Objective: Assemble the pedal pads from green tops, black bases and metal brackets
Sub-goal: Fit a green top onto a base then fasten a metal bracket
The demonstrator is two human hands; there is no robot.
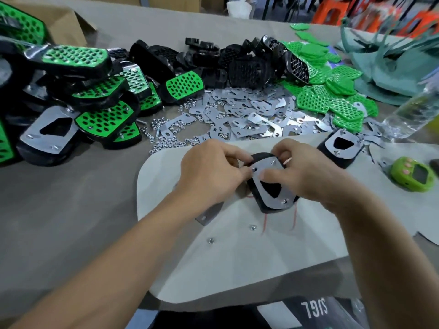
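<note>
A black pedal pad (260, 201) lies bottom up on a white mat (237, 257), with a metal bracket (266, 193) on top of it. My left hand (209, 169) pinches at the bracket's upper left corner, where a small nut or screw sits. My right hand (306, 174) holds the pad's upper right edge, its thumb lying on the bracket. Loose brackets (249, 115) and nuts (171, 138) are spread behind, black bases (237, 65) further back, green tops (332, 96) at the right. Finished pads (95, 91) are piled at the left.
Another upside-down pad with a bracket (342, 148) sits right of my hands. Two nuts (253, 227) and a grey bracket (209, 213) lie on the mat. A green handheld gadget (413, 174) and a plastic bottle (411, 110) are at the right, a cardboard box (66, 20) at the far left.
</note>
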